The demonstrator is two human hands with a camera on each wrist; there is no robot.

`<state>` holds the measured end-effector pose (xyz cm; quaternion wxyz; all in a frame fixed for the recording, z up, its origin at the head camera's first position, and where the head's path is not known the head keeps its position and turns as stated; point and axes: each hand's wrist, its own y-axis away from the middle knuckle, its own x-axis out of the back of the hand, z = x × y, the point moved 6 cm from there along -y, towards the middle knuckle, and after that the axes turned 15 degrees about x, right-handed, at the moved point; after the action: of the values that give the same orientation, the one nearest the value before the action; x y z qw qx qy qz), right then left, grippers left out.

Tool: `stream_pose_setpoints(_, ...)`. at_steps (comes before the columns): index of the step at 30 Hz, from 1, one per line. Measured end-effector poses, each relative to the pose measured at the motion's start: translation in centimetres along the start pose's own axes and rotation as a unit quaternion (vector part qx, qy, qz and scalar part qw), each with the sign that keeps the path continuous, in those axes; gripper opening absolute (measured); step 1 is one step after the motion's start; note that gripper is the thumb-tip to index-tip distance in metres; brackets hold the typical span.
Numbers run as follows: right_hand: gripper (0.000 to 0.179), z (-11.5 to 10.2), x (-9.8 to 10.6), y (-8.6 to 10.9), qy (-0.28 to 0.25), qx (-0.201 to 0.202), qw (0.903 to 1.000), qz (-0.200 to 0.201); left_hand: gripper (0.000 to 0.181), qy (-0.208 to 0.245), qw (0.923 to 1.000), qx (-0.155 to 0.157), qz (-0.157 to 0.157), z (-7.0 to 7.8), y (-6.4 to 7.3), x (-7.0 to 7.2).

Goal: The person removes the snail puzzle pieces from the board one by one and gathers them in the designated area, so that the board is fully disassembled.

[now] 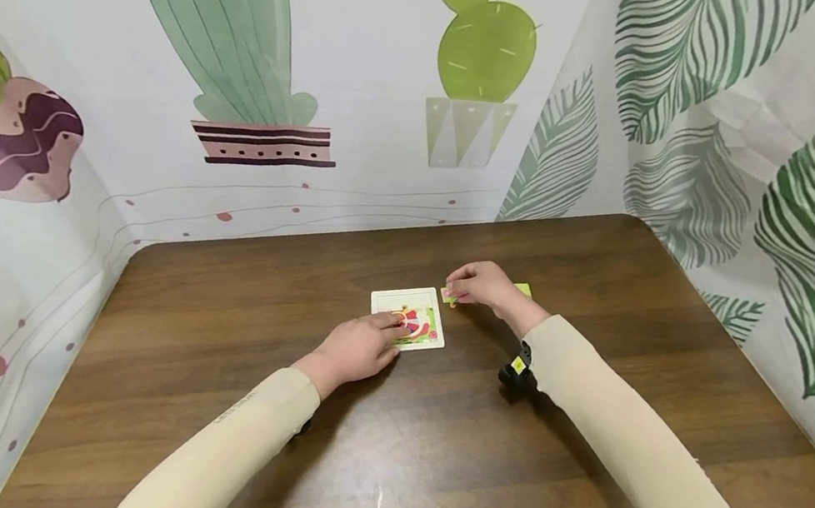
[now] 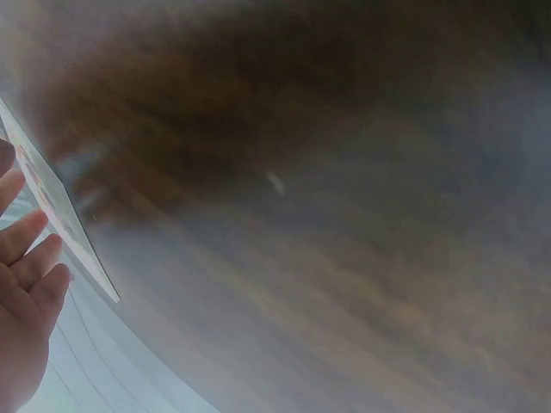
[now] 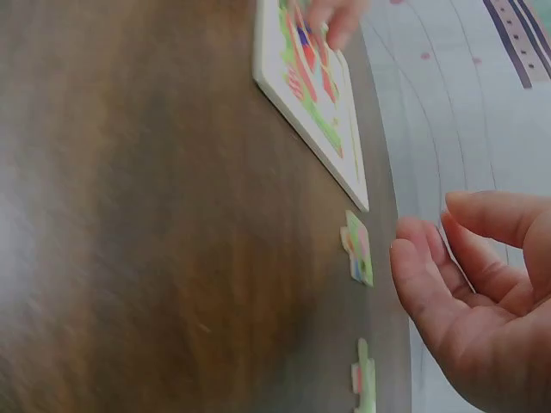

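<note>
A white-framed jigsaw puzzle board (image 1: 403,295) lies flat on the table, its lower part filled with red, green and yellow pieces. My left hand (image 1: 358,348) rests its outstretched fingers on the board's left side. Just right of the board, a green-and-pink puzzle piece (image 3: 359,248) lies on the table. Over this piece hovers my right hand (image 1: 482,286), fingers bent and thumb apart from the fingertips; the right wrist view shows nothing between them. Another green puzzle piece (image 1: 524,288) lies beyond that hand, partly hidden by it.
The brown wooden table (image 1: 416,462) extends around the board. Behind it hangs a white wall covering (image 1: 373,82) printed with cacti and leaves. A black wrist camera (image 1: 517,371) with a yellow patch is strapped under the right sleeve.
</note>
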<state>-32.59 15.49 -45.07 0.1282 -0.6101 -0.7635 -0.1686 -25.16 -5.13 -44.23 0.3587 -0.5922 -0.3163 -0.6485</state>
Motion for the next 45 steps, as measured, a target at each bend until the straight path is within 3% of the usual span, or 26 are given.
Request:
stream_pose_setpoints(19, 0.030, -0.5, -2.4, 0.2, -0.005, 0.029, 0.9993, -0.023, 0.039, 0.002, 0.9998, -0.014, -0.016, 1.6, -0.3, -0.2)
stream_pose_setpoints(27, 0.026, -0.8, -3.1, -0.6, 0.042, 0.040, 0.9965, -0.060, 0.037, -0.007, 0.9996, -0.026, 0.007, 1.7, -0.1, -0.4)
stream_pose_setpoints(34, 0.023, -1.5, -3.6, -1.2, 0.120, 0.065, 0.9840, -0.114, 0.037, 0.007, 0.9998, -0.008, -0.015, 1.6, -0.1, -0.6)
stream_pose_setpoints(40, 0.020, -2.1, -3.7, -1.7, 0.142, 0.046, 0.9778, -0.147, 0.037, 0.012, 0.9997, 0.003, -0.022, 1.6, 0.0, -0.5)
stream_pose_setpoints(45, 0.021, -1.9, -3.6, -1.8, 0.121, 0.025, 0.9818, -0.145, 0.036, 0.007, 0.9999, 0.000, -0.007, 1.7, 0.0, -0.5)
